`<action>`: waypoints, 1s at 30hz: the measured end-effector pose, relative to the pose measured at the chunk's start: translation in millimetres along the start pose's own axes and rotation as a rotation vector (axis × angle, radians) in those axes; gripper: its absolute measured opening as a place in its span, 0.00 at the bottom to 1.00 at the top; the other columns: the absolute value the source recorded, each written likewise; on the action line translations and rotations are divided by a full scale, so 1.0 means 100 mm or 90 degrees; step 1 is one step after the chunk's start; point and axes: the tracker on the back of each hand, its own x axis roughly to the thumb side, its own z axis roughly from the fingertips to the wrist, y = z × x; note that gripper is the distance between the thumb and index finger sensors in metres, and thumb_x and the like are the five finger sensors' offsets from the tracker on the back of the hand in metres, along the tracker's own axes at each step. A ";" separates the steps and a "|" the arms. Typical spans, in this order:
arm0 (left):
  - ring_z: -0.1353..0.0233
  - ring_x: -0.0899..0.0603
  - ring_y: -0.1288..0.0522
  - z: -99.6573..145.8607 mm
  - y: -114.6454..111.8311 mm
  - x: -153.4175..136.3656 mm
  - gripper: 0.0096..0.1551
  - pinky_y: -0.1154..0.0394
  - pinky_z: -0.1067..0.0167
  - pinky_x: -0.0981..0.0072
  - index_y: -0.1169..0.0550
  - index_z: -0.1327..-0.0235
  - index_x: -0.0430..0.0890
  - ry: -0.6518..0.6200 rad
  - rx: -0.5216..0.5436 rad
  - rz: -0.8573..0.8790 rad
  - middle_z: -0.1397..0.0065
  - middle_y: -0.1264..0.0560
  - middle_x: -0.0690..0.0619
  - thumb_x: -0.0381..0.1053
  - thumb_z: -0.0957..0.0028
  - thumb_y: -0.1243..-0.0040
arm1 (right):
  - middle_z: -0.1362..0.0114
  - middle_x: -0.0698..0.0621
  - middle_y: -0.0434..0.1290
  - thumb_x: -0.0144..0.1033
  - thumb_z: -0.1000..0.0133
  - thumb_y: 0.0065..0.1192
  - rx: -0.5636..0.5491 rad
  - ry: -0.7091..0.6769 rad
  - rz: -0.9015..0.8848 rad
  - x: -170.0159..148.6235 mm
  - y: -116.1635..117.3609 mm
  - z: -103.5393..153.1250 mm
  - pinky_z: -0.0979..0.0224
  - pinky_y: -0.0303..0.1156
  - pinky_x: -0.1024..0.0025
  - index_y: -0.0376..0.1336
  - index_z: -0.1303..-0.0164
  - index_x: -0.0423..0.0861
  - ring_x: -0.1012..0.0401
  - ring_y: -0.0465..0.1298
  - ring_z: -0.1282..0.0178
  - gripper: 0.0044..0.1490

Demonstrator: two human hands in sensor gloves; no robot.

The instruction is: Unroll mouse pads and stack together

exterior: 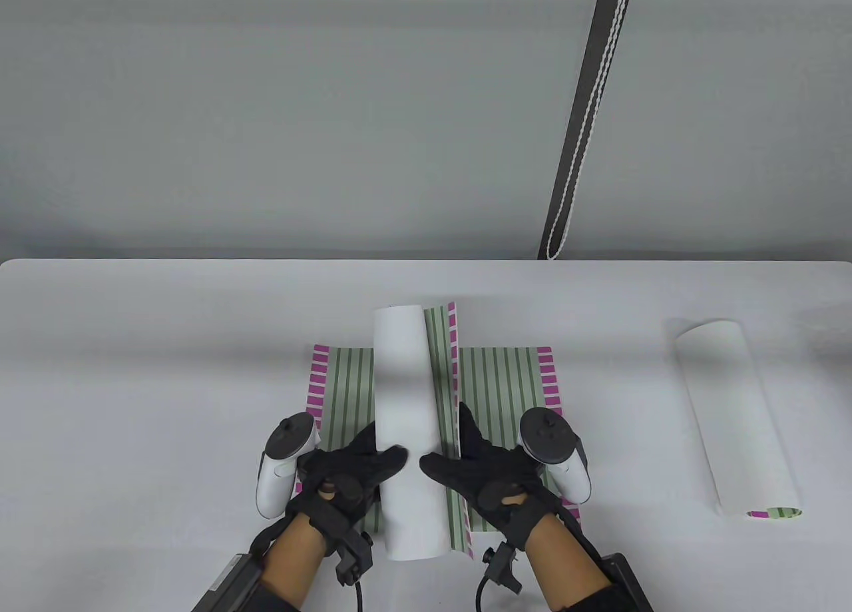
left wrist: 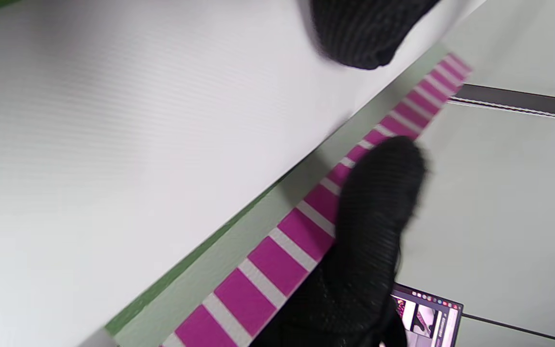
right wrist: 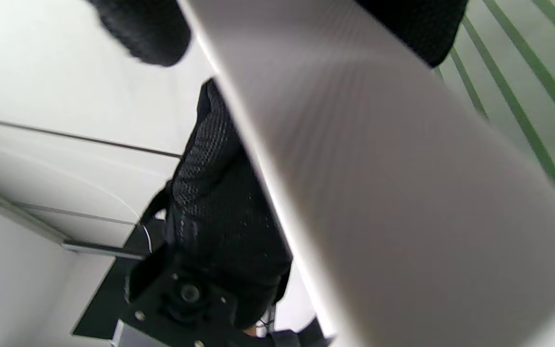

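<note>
Left hand grips the white roll of the half-unrolled pad, fingers wrapped over its left side. Right hand pinches that pad's loose striped flap, thumb up along the raised pink-barred edge. Three pads counted: the half-unrolled one lies across a flat striped pad at table centre-front, and one rolled pad sits well apart near the right edge. Open table to the left and behind. A cord hangs at the wall.

White table against grey wall, blind cord hanging.
</note>
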 end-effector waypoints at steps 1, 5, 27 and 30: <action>0.34 0.40 0.22 0.00 0.01 0.00 0.48 0.25 0.36 0.46 0.51 0.24 0.47 -0.002 -0.001 0.009 0.28 0.31 0.46 0.59 0.49 0.41 | 0.22 0.28 0.52 0.45 0.35 0.60 -0.005 -0.001 -0.019 -0.02 -0.03 0.01 0.36 0.74 0.47 0.26 0.23 0.33 0.38 0.72 0.31 0.58; 0.34 0.40 0.22 0.01 0.04 -0.01 0.50 0.25 0.36 0.47 0.53 0.23 0.47 -0.018 -0.023 0.045 0.28 0.31 0.47 0.59 0.49 0.41 | 0.25 0.31 0.61 0.31 0.36 0.51 -0.008 -0.017 -0.074 -0.08 -0.11 0.03 0.40 0.78 0.53 0.34 0.19 0.37 0.42 0.77 0.35 0.44; 0.23 0.33 0.38 0.00 0.03 -0.10 0.68 0.32 0.31 0.41 0.74 0.31 0.50 -0.009 -0.012 0.000 0.19 0.58 0.39 0.76 0.52 0.45 | 0.28 0.29 0.65 0.26 0.39 0.53 -0.050 -0.029 0.039 0.05 -0.04 0.04 0.44 0.80 0.54 0.41 0.19 0.37 0.41 0.79 0.40 0.41; 0.23 0.34 0.36 0.00 0.04 -0.11 0.69 0.31 0.31 0.42 0.73 0.30 0.50 -0.004 0.002 0.000 0.19 0.56 0.40 0.74 0.52 0.43 | 0.28 0.29 0.64 0.26 0.39 0.53 -0.051 -0.029 0.045 0.05 -0.03 0.03 0.44 0.80 0.54 0.41 0.19 0.38 0.41 0.79 0.41 0.41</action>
